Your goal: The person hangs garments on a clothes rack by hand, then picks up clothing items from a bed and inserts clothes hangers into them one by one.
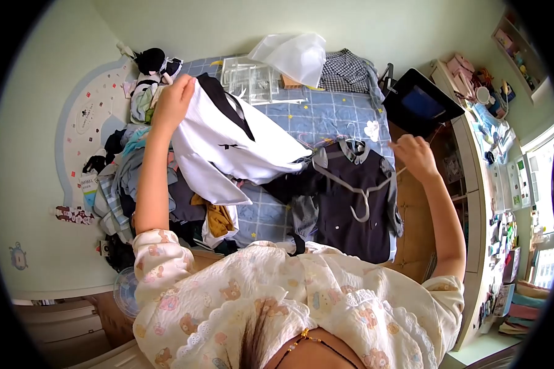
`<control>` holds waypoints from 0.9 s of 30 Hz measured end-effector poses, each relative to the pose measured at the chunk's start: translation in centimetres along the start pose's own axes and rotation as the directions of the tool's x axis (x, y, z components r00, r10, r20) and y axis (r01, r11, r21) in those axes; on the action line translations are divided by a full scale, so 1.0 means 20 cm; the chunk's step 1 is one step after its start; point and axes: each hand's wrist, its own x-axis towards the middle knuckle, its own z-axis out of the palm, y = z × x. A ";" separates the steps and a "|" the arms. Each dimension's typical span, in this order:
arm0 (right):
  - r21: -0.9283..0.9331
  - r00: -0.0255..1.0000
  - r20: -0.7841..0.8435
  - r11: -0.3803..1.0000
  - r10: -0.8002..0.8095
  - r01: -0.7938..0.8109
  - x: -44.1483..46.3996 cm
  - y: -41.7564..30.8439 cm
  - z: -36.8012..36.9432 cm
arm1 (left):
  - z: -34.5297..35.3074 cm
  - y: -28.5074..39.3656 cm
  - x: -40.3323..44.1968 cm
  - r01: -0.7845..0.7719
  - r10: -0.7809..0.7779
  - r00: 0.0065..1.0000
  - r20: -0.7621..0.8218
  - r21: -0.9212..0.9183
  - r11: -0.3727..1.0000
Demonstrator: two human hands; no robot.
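Pinched firmly on the white garment [224, 144], the left hand [177, 101] is up at ten o'clock, its fingers closed on the cloth beside a dark band. From there the garment slants down over the bed [332, 107] toward the middle of the view, one sleeve drooping at about eight. The right hand [417, 157] is lifted between two and three o'clock, fingers bent, next to one end of the grey hanger [363, 190]; I cannot tell whether they grip it or are just beside it. That hanger is at three o'clock, over the dark garment [351, 230], its hook turned toward six.

With a single grip, the white cloth's weight probably pulls to one side, so a high pinch near the band should let it drop with fewer creases. Its far end comes close to the dark garment's sleeve; a little more height there would help avoid snagging. The hanger is best handled by its end, hook clear of the fabric below.

A pile of clothes [132, 175] spreads at nine o'clock, a plastic bag [295, 55] stands at twelve, and a checked garment [348, 71] lies at one.
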 end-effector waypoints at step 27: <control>0.821 0.875 0.480 -0.317 -0.064 -0.474 0.48 -0.18 -0.32 | -0.18 0.55 0.19 -0.324 0.419 0.875 0.242 -0.350 0.879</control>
